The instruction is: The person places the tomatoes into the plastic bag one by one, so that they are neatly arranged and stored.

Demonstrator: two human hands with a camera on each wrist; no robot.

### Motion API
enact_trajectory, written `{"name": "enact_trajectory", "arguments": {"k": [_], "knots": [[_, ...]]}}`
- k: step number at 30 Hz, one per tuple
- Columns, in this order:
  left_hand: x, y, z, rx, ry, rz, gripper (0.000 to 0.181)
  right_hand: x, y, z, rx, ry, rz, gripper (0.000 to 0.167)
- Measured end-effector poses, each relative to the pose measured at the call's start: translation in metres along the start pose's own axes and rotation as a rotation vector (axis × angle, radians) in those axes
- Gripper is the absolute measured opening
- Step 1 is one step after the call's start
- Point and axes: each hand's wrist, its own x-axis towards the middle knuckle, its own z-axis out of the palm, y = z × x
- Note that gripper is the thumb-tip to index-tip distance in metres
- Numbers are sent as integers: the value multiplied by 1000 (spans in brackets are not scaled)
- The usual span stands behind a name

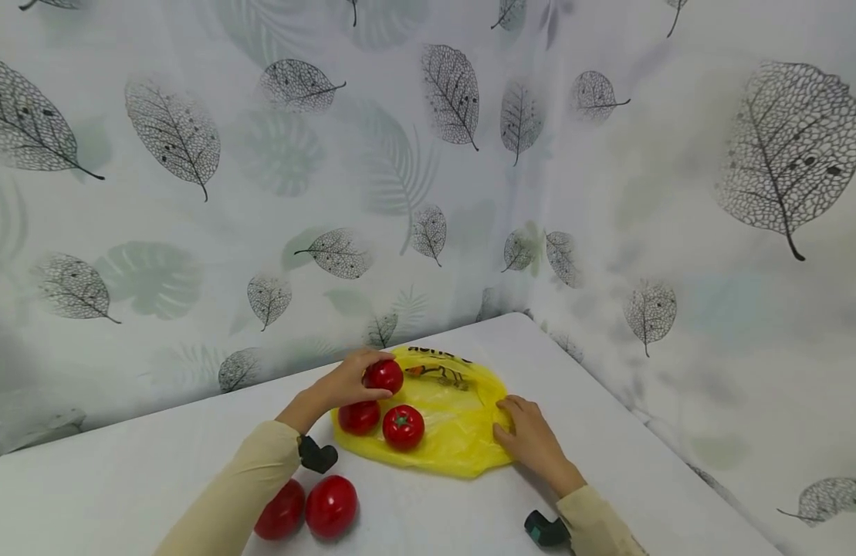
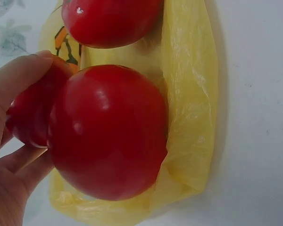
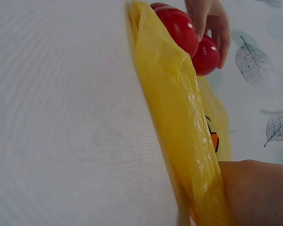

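A yellow plastic bag (image 1: pixel 448 440) with dark print lies on the white table. My left hand (image 1: pixel 347 382) grips a red tomato (image 1: pixel 387 375) between thumb and fingers, over the bag's left part. Below that hand, two more tomatoes lie at the bag: one at its left edge (image 1: pixel 358 418), and one with a green stem top (image 1: pixel 404 428). At the bag's right side, my right hand (image 1: pixel 532 436) holds the plastic with thumb and fingers. In the right wrist view the bag (image 3: pixel 167 94) hides those fingertips; the left wrist view shows the held tomato (image 2: pixel 33 113) partly behind another.
Two further tomatoes, one partly behind the left sleeve (image 1: pixel 283 511) and one beside it (image 1: pixel 332 507), sit on the table (image 1: pixel 428 513) nearer to me. Leaf-patterned curtains (image 1: pixel 372 193) stand behind the table and along its right side. Each wrist wears a dark device (image 1: pixel 546 530).
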Motion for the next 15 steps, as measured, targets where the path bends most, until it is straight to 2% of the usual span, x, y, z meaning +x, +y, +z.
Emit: {"name": "enact_trajectory", "arguments": {"k": [2, 4, 12, 15], "knots": [[2, 0, 2, 7, -12, 0, 62, 0, 1, 0, 0, 4, 0, 40], [4, 1, 5, 1, -29, -24, 62, 0, 1, 1, 5, 8, -2, 39], [6, 3, 12, -6, -101, -166, 64, 0, 0, 1, -5, 0, -2, 40], [7, 2, 14, -2, -116, -201, 64, 0, 1, 1, -18, 4, -7, 40]]}}
